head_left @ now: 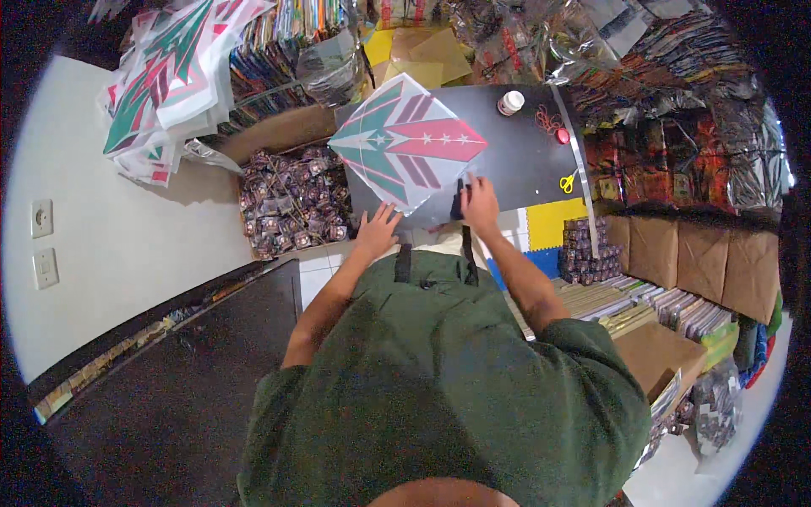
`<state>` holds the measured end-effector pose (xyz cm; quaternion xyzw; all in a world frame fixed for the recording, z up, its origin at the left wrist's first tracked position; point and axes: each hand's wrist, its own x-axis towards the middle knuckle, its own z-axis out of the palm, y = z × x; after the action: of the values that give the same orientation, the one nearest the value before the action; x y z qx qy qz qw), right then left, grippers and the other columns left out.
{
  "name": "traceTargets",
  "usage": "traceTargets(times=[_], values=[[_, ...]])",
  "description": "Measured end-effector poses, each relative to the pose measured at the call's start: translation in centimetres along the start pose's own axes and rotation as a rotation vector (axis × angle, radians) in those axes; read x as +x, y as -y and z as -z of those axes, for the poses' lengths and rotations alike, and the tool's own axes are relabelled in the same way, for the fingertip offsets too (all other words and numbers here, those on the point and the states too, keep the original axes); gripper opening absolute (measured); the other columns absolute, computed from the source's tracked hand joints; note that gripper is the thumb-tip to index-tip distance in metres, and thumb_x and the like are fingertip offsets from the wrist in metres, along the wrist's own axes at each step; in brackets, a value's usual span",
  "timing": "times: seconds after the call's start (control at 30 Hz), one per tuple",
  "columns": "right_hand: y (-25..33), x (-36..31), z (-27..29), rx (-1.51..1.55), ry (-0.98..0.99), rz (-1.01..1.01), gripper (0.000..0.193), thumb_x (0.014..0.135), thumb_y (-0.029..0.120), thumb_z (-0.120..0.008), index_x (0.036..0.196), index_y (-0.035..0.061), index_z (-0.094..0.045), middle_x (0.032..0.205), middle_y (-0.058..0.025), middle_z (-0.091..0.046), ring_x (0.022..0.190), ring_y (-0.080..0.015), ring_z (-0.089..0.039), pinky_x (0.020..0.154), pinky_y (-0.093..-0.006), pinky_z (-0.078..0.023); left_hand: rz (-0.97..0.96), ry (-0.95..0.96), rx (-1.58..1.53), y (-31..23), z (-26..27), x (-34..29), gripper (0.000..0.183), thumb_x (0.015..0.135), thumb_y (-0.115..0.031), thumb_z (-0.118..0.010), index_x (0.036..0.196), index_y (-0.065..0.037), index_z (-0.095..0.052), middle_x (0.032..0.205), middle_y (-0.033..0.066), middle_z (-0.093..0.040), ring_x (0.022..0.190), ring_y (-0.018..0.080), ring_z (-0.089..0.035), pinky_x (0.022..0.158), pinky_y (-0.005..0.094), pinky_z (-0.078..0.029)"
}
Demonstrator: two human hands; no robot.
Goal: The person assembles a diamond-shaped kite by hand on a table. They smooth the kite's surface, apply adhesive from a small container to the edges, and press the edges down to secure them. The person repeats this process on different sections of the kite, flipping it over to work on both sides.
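Observation:
A diamond-shaped paper kite [408,142] in white, green, red and maroon, with white stars, lies on the dark tabletop [524,182]. My left hand [378,232] rests at its near corner, fingers spread and their tips by the paper's edge. To the right of that corner, my right hand [480,205] has its fingers curled at a small black object [459,199] whose kind I cannot make out. A white jar [510,103], red string [547,120], a red lid [563,135] and yellow scissors [568,181] lie on the right side of the table.
More printed kite sheets [169,80] hang at the far left. A box of small wrapped packets [291,203] stands left of the table. Stacked packages [684,160] line the right side. Yellow sheets [422,55] lie behind the table.

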<state>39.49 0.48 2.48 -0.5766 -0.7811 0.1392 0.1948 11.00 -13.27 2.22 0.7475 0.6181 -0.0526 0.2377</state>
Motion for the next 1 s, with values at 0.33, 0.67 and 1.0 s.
traceTargets(times=[0.33, 0.67, 1.0], values=[[-11.5, 21.1, 8.3, -0.089, -0.134, 0.086, 0.056, 0.087, 0.029, -0.083, 0.134, 0.0077, -0.064, 0.138, -0.0195, -0.06, 0.128, -0.0395, -0.057, 0.107, -0.0466, -0.05, 0.206, -0.093, -0.114, -4.8, -0.9, 1.5, 0.071, 0.094, -0.03, -0.073, 0.157, -0.019, -0.043, 0.168, 0.0077, -0.032, 0.159, 0.0307, -0.023, 0.118, 0.0674, -0.033], [-15.8, 26.1, 6.2, -0.29, 0.097, 0.126, 0.032, 0.091, 0.039, -0.075, 0.111, 0.0153, -0.079, 0.131, -0.0123, -0.068, 0.119, -0.0355, -0.064, 0.097, -0.0522, -0.053, 0.458, -0.049, -0.098, -8.7, -1.5, 1.3, 0.084, 0.093, -0.024, -0.073, 0.165, -0.027, -0.03, 0.17, 0.0089, -0.026, 0.158, 0.0343, -0.025, 0.117, 0.0679, -0.035], [-15.9, 25.8, 6.9, -0.142, -0.074, 0.179, 0.035, 0.091, 0.036, -0.076, 0.116, 0.0117, -0.075, 0.131, -0.0124, -0.066, 0.125, -0.0347, -0.058, 0.1, -0.0551, -0.047, 0.482, -0.072, -0.119, -8.9, -1.7, 2.0, 0.081, 0.092, -0.019, -0.074, 0.162, -0.025, -0.035, 0.17, 0.0071, -0.028, 0.157, 0.0346, -0.028, 0.114, 0.0664, -0.038]])
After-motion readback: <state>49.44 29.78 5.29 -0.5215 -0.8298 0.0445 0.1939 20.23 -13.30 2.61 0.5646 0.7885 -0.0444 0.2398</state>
